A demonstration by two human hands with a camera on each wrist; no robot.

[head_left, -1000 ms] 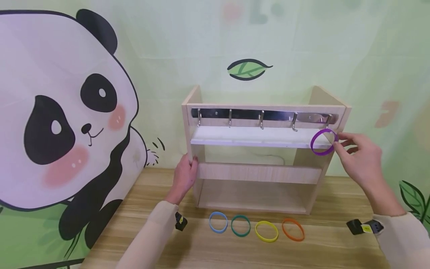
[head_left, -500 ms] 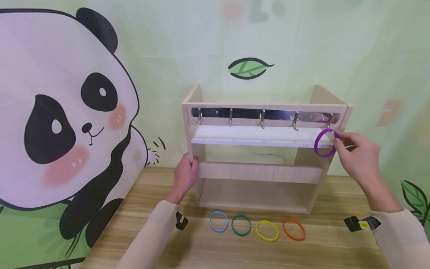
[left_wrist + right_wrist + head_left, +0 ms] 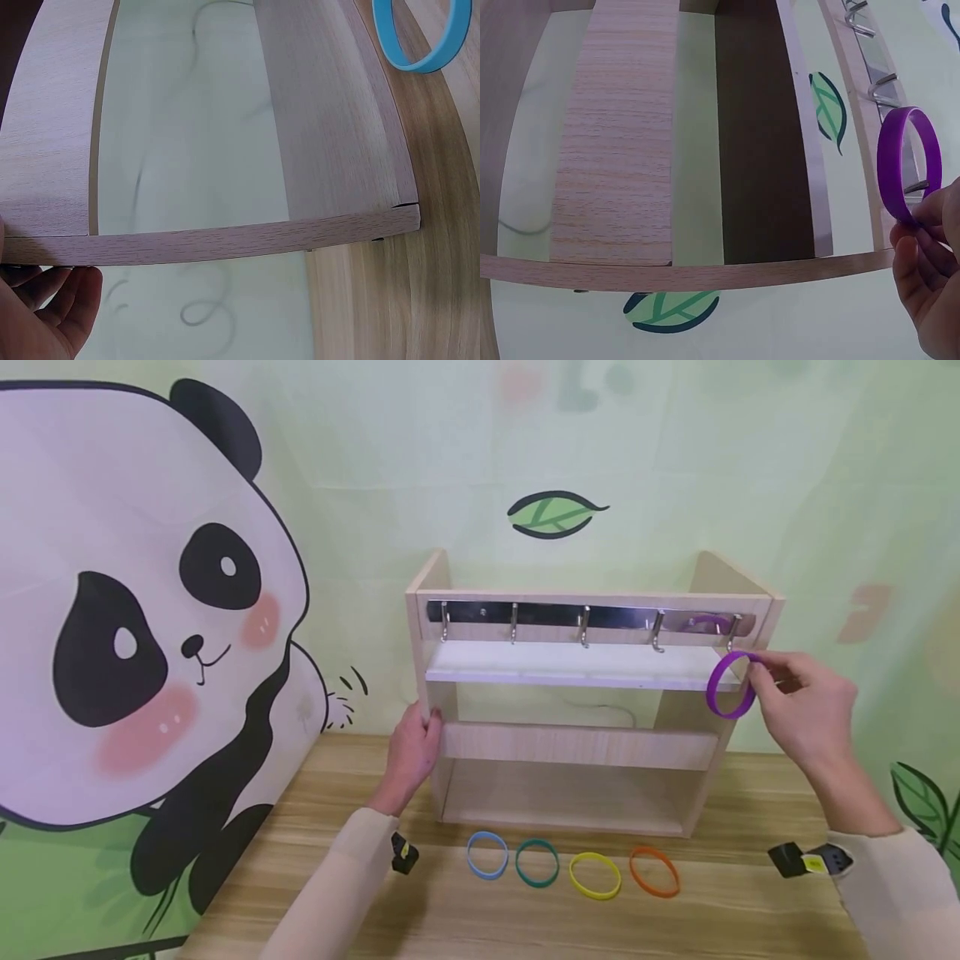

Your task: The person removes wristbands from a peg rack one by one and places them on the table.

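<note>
A purple silicone wristband (image 3: 713,687) is pinched between the thumb and fingers of my right hand (image 3: 808,710), just in front of and below the rightmost metal hook (image 3: 732,631). In the right wrist view, a hook tip shows through the opening of the purple wristband (image 3: 890,165); I cannot tell whether they touch. My left hand (image 3: 411,750) grips the left side panel of a small wooden shelf (image 3: 581,747). Its fingers (image 3: 81,307) curl behind that panel in the left wrist view. Several hooks line a shiny rail (image 3: 551,614) across the shelf's upper front.
On the wooden table (image 3: 517,931), in front of the shelf, lie a blue wristband (image 3: 470,863), a green wristband (image 3: 520,870), a yellow wristband (image 3: 573,878) and an orange wristband (image 3: 634,867). A white board (image 3: 562,662) runs below the hooks. Behind stands a printed panda backdrop (image 3: 420,485).
My right hand has shifted the purple wristband slightly right and down, turning it more edge-on. The left hand keeps its grip on the shelf, and the wristbands on the table have not moved.
</note>
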